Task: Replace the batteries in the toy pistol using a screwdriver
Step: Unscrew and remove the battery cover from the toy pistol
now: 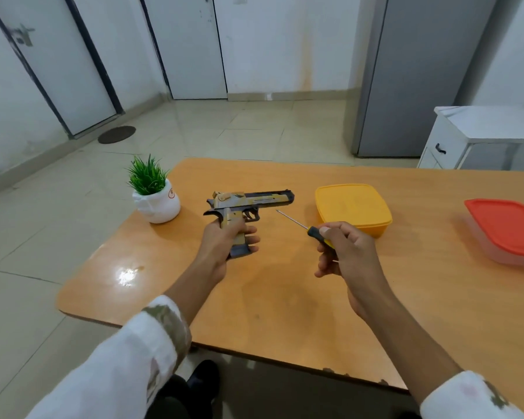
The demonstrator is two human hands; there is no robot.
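Observation:
My left hand point(221, 246) grips the handle of a tan and black toy pistol point(251, 202), held upright above the orange table point(285, 297) with its barrel pointing right. My right hand point(342, 252) holds a screwdriver point(303, 225) by its black and yellow handle. Its thin metal shaft points up and left, and the tip is just below the barrel, a short way right of the trigger guard and apart from the pistol. No batteries are in sight.
A small green plant in a white pot point(156, 196) stands left of the pistol. A yellow lidded box point(353, 207) sits behind my right hand. A clear box with a red lid point(508, 229) is at the table's right edge.

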